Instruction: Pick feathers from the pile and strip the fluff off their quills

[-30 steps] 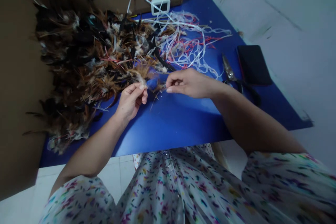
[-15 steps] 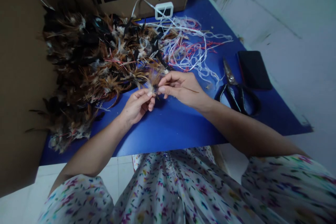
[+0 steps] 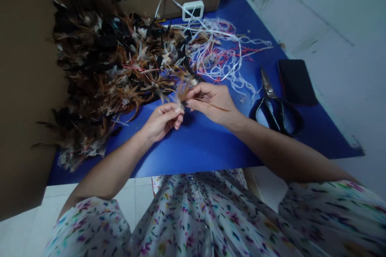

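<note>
Over the front part of the blue table (image 3: 193, 144), my left hand (image 3: 165, 120) pinches the pale, fluffy base of a small bunch of brown feathers (image 3: 182, 93) between thumb and forefinger. My right hand (image 3: 212, 102) is closed right beside it, its thumb and fingertips touching the bunch. A thin brown feather (image 3: 219, 107) lies across that hand, pointing back toward the wrist. What exactly the right fingertips grip is partly hidden. Just beyond both hands spreads a large heap of brown and black feathers (image 3: 102, 68).
White and red strings (image 3: 223, 58) lie tangled behind my right hand. Black-handled scissors (image 3: 276, 108) and a dark flat case (image 3: 297, 81) lie at the right. A small white digital device (image 3: 193, 11) stands before a cardboard box (image 3: 169, 4). Cardboard (image 3: 27, 88) also walls the left side.
The view has shifted slightly. Both hands stay together at the feather bunch, with the right fingers slightly changed in position on it.
</note>
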### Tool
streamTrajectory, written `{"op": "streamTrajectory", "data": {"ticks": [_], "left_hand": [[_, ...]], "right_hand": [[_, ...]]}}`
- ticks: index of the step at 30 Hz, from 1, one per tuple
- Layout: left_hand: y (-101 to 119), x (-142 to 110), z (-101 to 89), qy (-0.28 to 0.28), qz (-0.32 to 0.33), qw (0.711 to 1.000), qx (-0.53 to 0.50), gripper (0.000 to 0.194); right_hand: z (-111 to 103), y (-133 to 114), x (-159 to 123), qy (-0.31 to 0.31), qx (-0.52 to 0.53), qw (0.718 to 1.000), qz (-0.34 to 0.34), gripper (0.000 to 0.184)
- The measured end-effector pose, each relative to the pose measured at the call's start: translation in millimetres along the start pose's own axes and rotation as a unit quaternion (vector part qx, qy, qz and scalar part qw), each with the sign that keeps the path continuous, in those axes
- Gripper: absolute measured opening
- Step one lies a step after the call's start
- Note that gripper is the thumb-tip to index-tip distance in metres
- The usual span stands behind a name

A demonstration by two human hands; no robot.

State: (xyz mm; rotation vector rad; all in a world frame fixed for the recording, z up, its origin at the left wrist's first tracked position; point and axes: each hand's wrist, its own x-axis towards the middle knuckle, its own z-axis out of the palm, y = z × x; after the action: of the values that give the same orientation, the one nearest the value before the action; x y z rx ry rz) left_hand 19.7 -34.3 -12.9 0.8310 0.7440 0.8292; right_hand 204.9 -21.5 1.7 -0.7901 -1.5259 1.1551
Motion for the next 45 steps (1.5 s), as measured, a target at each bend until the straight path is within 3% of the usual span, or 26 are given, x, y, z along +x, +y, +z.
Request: {"op": "streamTrajectory", "data": {"ticks": [17, 27, 45], "left_hand": [[-1, 0, -0.4, -0.001, 0.0, 1.0, -0.009, 0.031], [-2, 0, -1.0, 0.0, -0.003, 1.0, 0.0, 0.035], [-1, 0, -0.7, -0.004, -0.003, 1.0, -0.001, 0.032]], "right_hand": [[11, 3, -5, 0.061, 0.008, 0.998, -0.021, 0.032], [15, 4, -6, 0.084, 0.039, 0.996, 0.004, 0.033], [13, 7, -9, 0.094, -0.043, 0.993, -0.051, 0.028]]}}
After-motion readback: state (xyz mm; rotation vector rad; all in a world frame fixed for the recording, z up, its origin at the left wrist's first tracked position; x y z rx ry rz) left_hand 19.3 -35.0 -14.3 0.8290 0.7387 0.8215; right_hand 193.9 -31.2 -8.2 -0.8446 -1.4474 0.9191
